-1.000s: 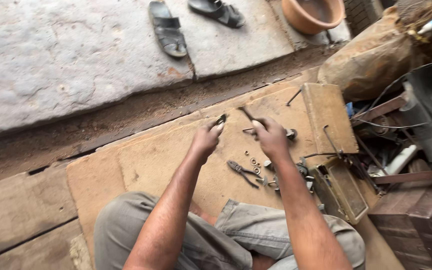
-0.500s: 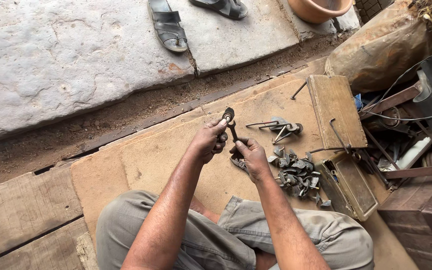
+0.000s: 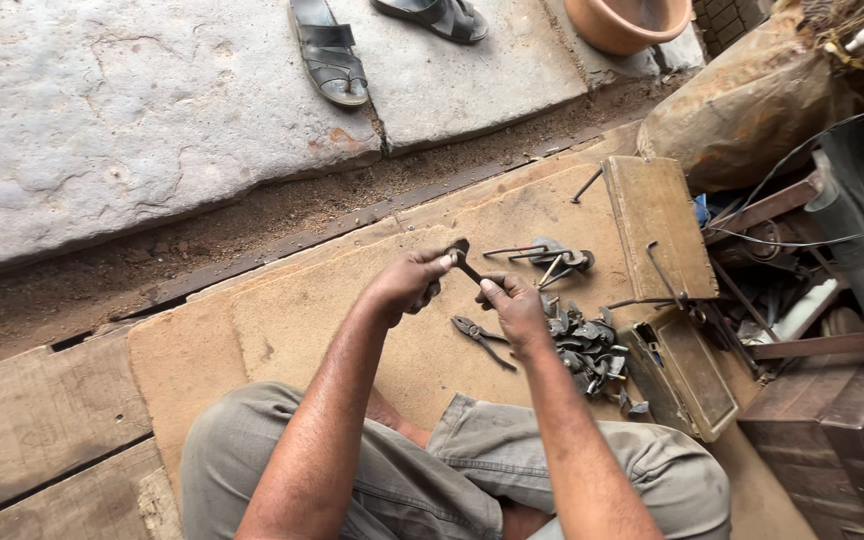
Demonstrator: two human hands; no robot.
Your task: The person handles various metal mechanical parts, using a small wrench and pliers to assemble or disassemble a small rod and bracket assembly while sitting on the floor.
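Hands are meeting at frame centre over a tan mat (image 3: 282, 330). Left hand (image 3: 407, 285) is curling its fingers closed around the head of a small dark metal tool (image 3: 464, 260); right hand (image 3: 514, 305) is pinching the tool's lower end between thumb and fingers. Pliers (image 3: 482, 338) are lying on the mat just below the right hand. Heap of dark metal parts (image 3: 587, 350) is sitting right of centre, beside an open wooden box (image 3: 687, 375). 2 sandals (image 3: 327, 50) are resting at the upper edge.
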